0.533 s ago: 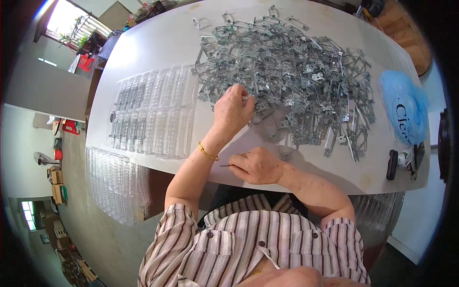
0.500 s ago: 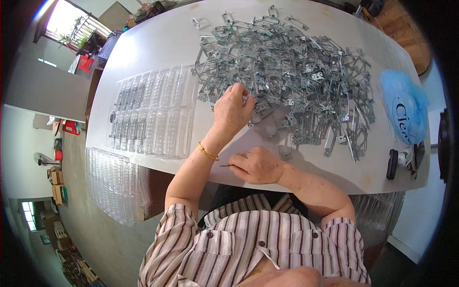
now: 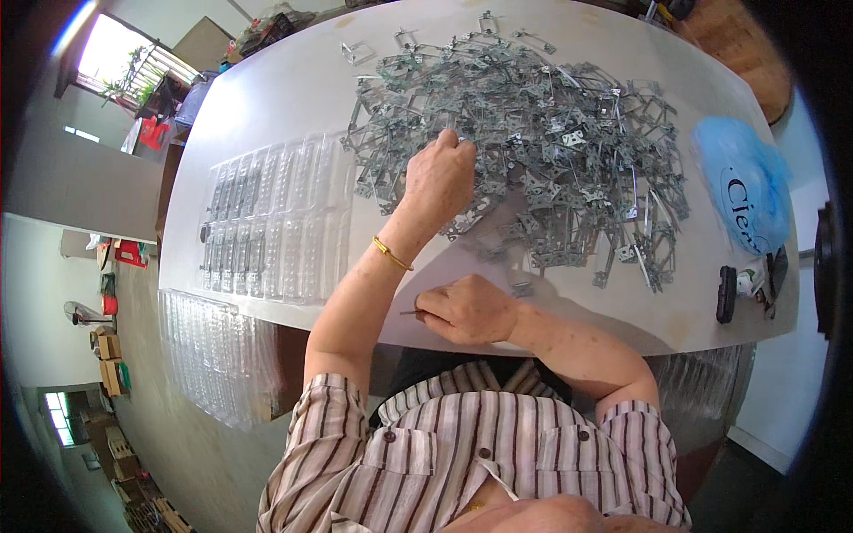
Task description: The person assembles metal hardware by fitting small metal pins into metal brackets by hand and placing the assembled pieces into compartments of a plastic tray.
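Note:
My left hand, with a gold bangle at the wrist, reaches into the near left part of a heap of thin grey metal brackets. Its fingers are pinched together at the heap, and whatever lies between them is hidden. Closer to my body, my right hand is closed just above the table's near edge. A thin dark metal strip sticks out to the left from between its thumb and fingers; the rest of it is covered by the hand.
A clear plastic blister tray lies left of the heap, with several metal pieces in its left slots. More clear trays are stacked below the table's left edge. At the right are a blue plastic bag and a black object.
My left hand has pushed slightly farther into the heap, its fingers turning down among the brackets. My right hand keeps hold of the metal strip, almost in place. The whole view has shifted a little.

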Motion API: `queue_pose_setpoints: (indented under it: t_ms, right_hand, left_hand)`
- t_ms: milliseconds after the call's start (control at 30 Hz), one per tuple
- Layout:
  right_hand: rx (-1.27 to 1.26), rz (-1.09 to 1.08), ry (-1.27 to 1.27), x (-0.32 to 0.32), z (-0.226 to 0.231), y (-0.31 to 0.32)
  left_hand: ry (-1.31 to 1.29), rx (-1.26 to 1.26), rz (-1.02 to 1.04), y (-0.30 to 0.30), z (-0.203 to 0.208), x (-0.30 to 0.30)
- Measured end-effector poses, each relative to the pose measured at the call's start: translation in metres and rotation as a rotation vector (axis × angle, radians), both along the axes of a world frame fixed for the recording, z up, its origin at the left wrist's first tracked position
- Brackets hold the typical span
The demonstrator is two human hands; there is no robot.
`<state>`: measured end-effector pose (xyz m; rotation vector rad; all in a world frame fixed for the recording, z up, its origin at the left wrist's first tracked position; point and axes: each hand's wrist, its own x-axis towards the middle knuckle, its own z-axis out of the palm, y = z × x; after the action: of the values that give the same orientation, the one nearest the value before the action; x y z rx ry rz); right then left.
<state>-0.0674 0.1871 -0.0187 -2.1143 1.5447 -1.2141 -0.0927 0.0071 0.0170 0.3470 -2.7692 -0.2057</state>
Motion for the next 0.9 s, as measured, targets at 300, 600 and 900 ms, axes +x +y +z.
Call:
queue_pose_setpoints:
  t_ms: [300, 600, 900]
  right_hand:
    - [-0.013, -0.023, -0.014, 0.0, -0.002, 0.001]
    - [0.018, -0.023, -0.046, 0.0, -0.002, 0.001]
    - [0.038, -0.025, -0.046, 0.0, 0.0, -0.001]
  left_hand:
    - [0.117, -0.043, -0.087, 0.001, 0.001, 0.001]
    - [0.099, 0.034, -0.011, -0.001, 0.0, 0.004]
    - [0.202, 0.053, -0.006, -0.013, 0.013, -0.033]
